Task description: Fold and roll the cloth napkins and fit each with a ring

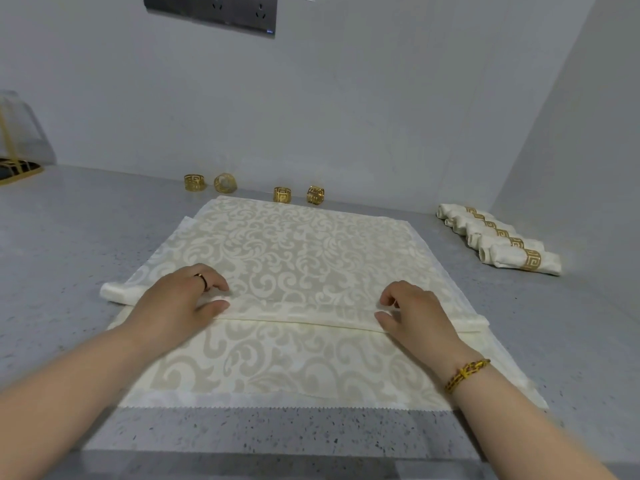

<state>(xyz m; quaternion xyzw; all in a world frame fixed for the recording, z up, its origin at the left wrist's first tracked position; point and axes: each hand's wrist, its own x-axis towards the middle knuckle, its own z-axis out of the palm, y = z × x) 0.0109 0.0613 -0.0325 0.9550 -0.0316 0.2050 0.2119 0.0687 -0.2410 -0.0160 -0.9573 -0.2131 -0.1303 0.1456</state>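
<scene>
A cream damask napkin lies flat on the grey speckled counter, on top of more napkins of the same cloth. Its near edge is rolled into a narrow tube that runs across the cloth. My left hand rests on the left part of the roll, fingers curled over it. My right hand does the same on the right part. Several gold rings stand at the back by the wall.
Several rolled napkins with gold rings lie in a row at the right, near the side wall. A gold wire holder stands at the far left. The counter's front edge is close to me.
</scene>
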